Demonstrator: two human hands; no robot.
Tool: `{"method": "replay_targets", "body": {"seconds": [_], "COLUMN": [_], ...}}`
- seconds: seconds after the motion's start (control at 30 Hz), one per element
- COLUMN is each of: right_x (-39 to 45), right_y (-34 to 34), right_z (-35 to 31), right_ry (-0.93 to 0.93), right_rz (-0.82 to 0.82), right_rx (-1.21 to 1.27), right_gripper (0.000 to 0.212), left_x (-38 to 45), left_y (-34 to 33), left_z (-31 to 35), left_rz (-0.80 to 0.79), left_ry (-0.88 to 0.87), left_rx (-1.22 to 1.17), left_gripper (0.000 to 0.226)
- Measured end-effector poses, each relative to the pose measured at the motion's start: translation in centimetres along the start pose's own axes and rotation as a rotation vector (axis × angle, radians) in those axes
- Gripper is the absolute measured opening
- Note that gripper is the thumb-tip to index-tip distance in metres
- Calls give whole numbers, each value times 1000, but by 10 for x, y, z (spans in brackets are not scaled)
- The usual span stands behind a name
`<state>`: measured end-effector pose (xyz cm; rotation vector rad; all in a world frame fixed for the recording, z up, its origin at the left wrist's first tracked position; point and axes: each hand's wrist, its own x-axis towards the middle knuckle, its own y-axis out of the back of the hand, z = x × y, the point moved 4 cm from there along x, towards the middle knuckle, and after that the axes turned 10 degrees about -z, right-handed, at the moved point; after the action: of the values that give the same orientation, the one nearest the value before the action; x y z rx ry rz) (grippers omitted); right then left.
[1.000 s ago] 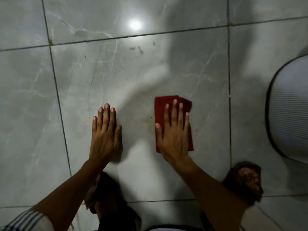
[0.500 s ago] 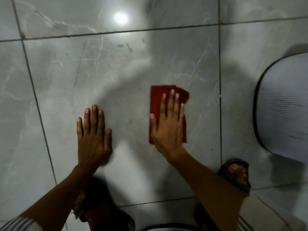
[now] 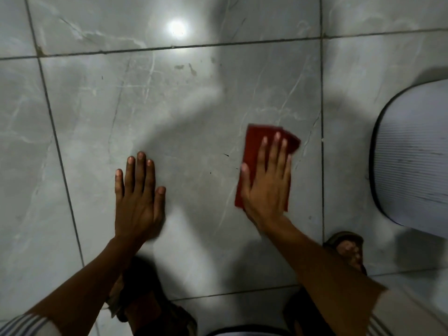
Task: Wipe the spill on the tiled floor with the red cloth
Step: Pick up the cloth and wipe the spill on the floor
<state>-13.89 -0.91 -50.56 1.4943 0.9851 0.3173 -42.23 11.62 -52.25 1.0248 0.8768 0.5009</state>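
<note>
A folded red cloth (image 3: pixel 252 146) lies flat on the grey marble-look tiled floor (image 3: pixel 169 112). My right hand (image 3: pixel 269 187) presses down on the cloth with flat, slightly spread fingers, covering its lower and right part. My left hand (image 3: pixel 138 200) rests palm-down on the bare tile to the left of the cloth, holding nothing. A few small dark specks (image 3: pixel 226 155) sit on the tile just left of the cloth. Faint smudges (image 3: pixel 184 67) mark the tile further ahead. No clear wet patch shows.
A white ribbed object with a dark rim (image 3: pixel 412 154) lies on the floor at the right. My sandalled right foot (image 3: pixel 346 251) is below the right forearm; the other foot (image 3: pixel 145 287) is between my arms. A lamp's reflection (image 3: pixel 177 27) glares on the far tile.
My right hand has slid the red cloth to the right, away from my left hand. The left hand has stayed flat on the tile.
</note>
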Motion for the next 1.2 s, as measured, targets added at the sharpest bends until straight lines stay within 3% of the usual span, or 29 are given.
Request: {"method": "replay_targets", "body": {"seconds": [0.13, 0.23, 0.3, 0.5, 0.63, 0.77, 0.87, 1.03, 1.1, 1.2], "right_x": [43, -4, -39, -23, 48, 38, -32, -87, -46, 35], "right_y": [0, -20, -28, 1, 17, -10, -34, -22, -8, 10], "right_z": [-73, -98, -77, 34, -22, -100, -96, 5, 24, 3], "right_ry": [195, 346, 403, 57, 37, 344, 467, 298, 225, 78], "right_rz": [41, -53, -98, -65, 49, 0, -111, -56, -22, 33], "right_rx": [-1, 26, 26, -21, 27, 46, 63, 33, 13, 21], "right_gripper": [78, 79, 81, 81, 82, 85, 80, 74, 71, 70], "left_x": [1, 1, 1, -1, 1, 1, -1, -3, -2, -1], "left_y": [-3, 1, 2, 0, -1, 2, 6, 10, 8, 4], "left_z": [-1, -3, -1, 0, 0, 2, 3, -1, -2, -1], "left_rz": [-1, -26, -32, -5, -12, -31, -53, -66, -59, -35], "left_ry": [-10, -9, -5, 14, 19, 12, 3, -34, -29, -14], "left_rx": [23, 14, 8, 34, 32, 43, 30, 46, 59, 58], "left_gripper": [73, 74, 74, 74, 73, 74, 74, 75, 75, 75]}}
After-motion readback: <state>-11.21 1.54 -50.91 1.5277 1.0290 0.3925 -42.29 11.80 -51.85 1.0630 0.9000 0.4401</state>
